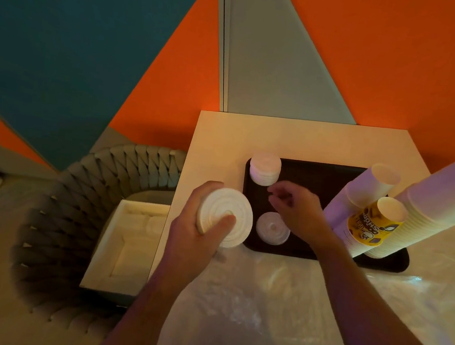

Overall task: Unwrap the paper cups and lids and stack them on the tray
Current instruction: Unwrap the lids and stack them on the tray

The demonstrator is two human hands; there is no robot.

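My left hand [201, 225] grips a short stack of white lids [226, 217] just left of the black tray [318, 179], thumb across the top lid. My right hand [295, 207] hovers over the tray's left half with its fingers loosely curled and nothing in them. On the tray, a stack of white lids [265, 168] stands at the far left corner, and a lower pile of lids [273, 228] lies near the front left. Tall stacks of paper cups [369, 204] rise from the tray's right side, one with a yellow printed cup [373, 225].
Crumpled clear plastic wrap [263, 302] covers the near part of the white table [224, 138]. A grey woven chair [77, 198] stands to the left with an open white box [128, 246] on its seat. An orange wall lies behind.
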